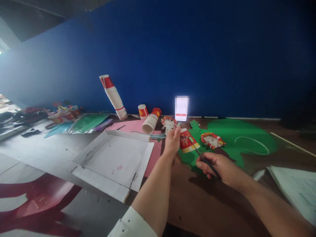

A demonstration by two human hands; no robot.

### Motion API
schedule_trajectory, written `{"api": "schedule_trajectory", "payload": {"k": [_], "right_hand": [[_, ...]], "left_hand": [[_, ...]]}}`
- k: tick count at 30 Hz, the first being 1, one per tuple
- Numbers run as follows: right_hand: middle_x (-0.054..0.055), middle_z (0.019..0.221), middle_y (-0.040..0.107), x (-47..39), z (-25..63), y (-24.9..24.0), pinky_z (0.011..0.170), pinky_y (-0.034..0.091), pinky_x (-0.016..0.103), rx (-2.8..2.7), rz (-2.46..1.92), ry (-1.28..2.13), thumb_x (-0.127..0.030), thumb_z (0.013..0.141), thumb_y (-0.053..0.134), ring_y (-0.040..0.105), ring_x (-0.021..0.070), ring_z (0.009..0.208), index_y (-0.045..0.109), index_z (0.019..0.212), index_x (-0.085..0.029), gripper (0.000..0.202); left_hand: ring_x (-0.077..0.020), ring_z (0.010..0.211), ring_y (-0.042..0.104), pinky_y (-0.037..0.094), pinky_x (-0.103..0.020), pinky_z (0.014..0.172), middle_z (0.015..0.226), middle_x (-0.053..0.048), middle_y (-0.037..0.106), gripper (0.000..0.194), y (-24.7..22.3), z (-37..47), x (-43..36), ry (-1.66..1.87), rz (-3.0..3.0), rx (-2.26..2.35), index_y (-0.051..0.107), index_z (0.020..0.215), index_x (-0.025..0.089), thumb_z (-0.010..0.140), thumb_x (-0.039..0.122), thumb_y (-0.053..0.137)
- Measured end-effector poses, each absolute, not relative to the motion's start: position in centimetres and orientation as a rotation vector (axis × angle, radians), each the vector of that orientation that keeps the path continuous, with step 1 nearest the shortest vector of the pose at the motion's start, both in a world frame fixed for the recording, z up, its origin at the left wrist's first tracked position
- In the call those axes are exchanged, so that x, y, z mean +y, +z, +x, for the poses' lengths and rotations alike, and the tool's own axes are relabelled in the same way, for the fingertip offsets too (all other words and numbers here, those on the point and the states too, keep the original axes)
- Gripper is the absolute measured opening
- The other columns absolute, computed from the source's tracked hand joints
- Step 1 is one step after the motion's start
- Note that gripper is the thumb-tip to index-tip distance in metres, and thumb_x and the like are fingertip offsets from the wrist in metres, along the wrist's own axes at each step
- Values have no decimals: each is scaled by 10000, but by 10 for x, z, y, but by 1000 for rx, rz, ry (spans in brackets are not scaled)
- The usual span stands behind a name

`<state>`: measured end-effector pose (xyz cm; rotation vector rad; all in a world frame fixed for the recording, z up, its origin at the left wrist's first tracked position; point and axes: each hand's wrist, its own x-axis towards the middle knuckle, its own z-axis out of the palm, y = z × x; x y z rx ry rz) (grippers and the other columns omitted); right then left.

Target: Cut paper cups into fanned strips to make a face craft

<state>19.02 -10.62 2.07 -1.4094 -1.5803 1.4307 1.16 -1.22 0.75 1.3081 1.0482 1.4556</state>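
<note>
A red and white paper cup [189, 141] with a yellow band at its rim is tilted in my left hand [173, 137], whose fingers are closed around its base end. My right hand [217, 166] grips slim scissors [202, 157] with black handles. Their thin tip touches or overlaps the cup near its rim; whether the blades are apart is too small to see. Right of the cup lies a cup cut and folded into a flower-like ring [212, 140]. Another cut cup [169, 122] stands behind my left hand.
A lit phone [181, 108] leans against the blue wall [158, 59]. Stacked cups [116, 100], a lying stack [151, 121], and a single cup [142, 112] are left of it. A white tray [116, 164], green sheet [247, 135] and papers [293, 187] lie around.
</note>
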Motion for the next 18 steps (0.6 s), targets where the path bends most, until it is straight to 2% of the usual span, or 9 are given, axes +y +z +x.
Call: {"api": "schedule_trajectory", "payload": {"k": [6, 12, 18], "right_hand": [[-36, 635, 604, -106, 190, 25, 518, 456, 268, -1584, -1393, 1362, -603, 691, 809, 544, 115, 526, 643, 831, -199, 459], [-32, 625, 600, -103, 193, 14, 508, 464, 264, -1583, -1397, 1336, -611, 728, 783, 550, 117, 526, 652, 835, -200, 445], [-41, 586, 575, -105, 190, 16, 469, 443, 236, -1483, -1426, 1367, -578, 713, 810, 516, 104, 520, 656, 807, -199, 420]], "left_hand": [[-214, 690, 575, 444, -322, 722, 648, -31, 619, 555, 2, 18, -16, 1362, 1277, 1018, 682, 699, 214, 831, 739, 562], [-216, 732, 610, 465, -309, 727, 700, -27, 652, 540, -1, 19, -16, 1345, 1303, 1031, 699, 773, 206, 863, 714, 536], [-193, 694, 583, 448, -295, 698, 683, -23, 628, 555, 0, 19, -16, 1360, 1311, 1025, 662, 730, 204, 856, 729, 533]]}}
